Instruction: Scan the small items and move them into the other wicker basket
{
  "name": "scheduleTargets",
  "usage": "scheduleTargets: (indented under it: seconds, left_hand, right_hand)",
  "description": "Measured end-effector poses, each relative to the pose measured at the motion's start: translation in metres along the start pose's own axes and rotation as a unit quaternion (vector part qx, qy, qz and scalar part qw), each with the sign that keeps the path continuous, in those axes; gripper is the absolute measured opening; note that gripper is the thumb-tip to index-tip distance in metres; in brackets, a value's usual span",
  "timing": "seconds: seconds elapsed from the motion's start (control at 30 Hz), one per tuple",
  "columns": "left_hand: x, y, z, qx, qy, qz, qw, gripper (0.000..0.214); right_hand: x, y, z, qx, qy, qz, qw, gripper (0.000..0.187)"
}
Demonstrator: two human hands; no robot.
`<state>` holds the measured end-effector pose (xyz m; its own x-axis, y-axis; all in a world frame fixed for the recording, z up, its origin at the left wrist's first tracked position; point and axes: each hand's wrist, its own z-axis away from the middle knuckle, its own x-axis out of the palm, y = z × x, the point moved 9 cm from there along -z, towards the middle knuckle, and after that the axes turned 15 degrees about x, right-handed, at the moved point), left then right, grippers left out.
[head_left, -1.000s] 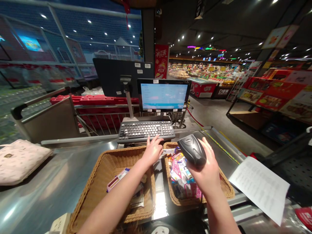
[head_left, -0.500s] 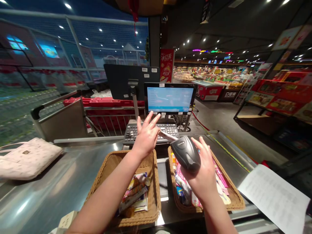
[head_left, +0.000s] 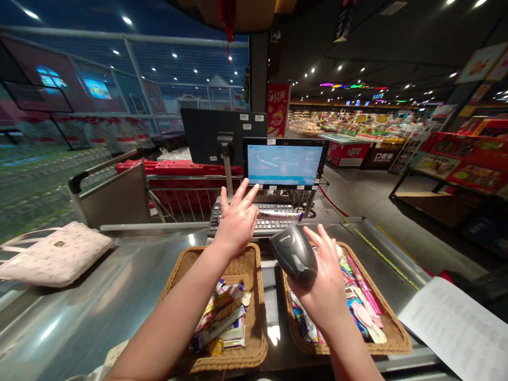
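Observation:
My left hand (head_left: pixel 237 225) pinches one end of a slim, stick-shaped wrapped snack (head_left: pixel 281 216), with the other fingers spread. The snack points right, above the black keyboard (head_left: pixel 215 218). In my right hand (head_left: pixel 327 288) is a black barcode scanner (head_left: pixel 294 255), its head just below the snack's far end. Under my left forearm stands a brown woven basket (head_left: pixel 262 317) with several wrapped snacks (head_left: pixel 234 312) in it. A second woven basket (head_left: pixel 399 338), beneath my right hand, holds several colourful packets (head_left: pixel 363 288); my hand and wrist hide part of them.
Behind the keyboard stands a lit screen (head_left: pixel 283 165), beside a dark monitor (head_left: pixel 222 137) facing away. A pale handbag (head_left: pixel 63 254) lies on the metal counter (head_left: pixel 130 264) at left. White paper (head_left: pixel 456 323) is at right. Shopping carts (head_left: pixel 186 198) are beyond the counter.
The snack has swung from slanting to nearly level and its full length shows now. My right hand has shifted slightly left with the scanner. The view has turned a little left.

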<state>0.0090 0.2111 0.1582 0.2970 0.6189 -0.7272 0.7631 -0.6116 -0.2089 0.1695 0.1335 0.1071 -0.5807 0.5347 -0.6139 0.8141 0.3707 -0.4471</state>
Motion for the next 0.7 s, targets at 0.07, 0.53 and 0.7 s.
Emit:
scheduleTargets:
  seconds: [0.07,0.53,0.7]
  left_hand:
    - [0.001,-0.004,0.001,-0.003,-0.001,-0.002,1.000,0.028]
    - [-0.001,-0.011,0.008,-0.026,-0.001,-0.005,1.000,0.027]
    - [0.001,-0.011,0.017,-0.028,-0.008,-0.017,0.999,0.028]
  right_hand:
    - [0.002,-0.002,-0.001,0.000,-0.006,-0.002,1.000,0.048]
    - [0.006,-0.008,-0.002,-0.003,-0.014,-0.013,1.000,0.045]
    - [0.011,-0.005,-0.002,-0.009,-0.009,-0.006,1.000,0.047]
